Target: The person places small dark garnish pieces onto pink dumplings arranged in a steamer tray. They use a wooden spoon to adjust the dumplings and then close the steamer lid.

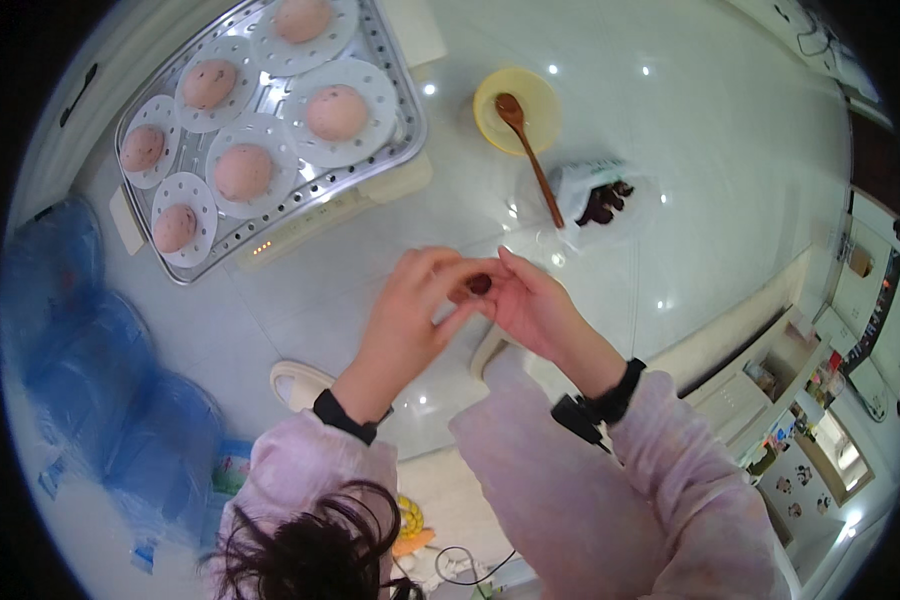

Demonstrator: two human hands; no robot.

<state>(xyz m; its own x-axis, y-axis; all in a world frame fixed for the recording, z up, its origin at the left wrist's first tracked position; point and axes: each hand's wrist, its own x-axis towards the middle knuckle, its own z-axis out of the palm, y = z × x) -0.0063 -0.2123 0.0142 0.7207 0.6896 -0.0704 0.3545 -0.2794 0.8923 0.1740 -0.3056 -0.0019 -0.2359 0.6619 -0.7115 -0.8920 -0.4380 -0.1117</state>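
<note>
My left hand (427, 300) and my right hand (536, 304) meet before me, a small dark brown ball (480, 283) held between them. The left thumb and fingers curve around the ball, which rests against the right hand's fingers; some of these are hidden. Beyond them, a clear plastic bag (570, 180) holds a dark brown mass (606, 202). A wooden spoon (531, 154) leans in a yellow bowl (551, 112). At upper left, several speckled pink dough balls (244, 172) sit on round perforated papers (217, 206) in a metal steamer tray (412, 139).
Under the tray, a cream appliance (307, 229) shows small orange lights. Blue plastic-wrapped bundles (97, 360) stand at left. A cream slipper (289, 375) lies on the glossy tiled floor (330, 292) near my left wrist. Shelves with small items (787, 397) stand at right.
</note>
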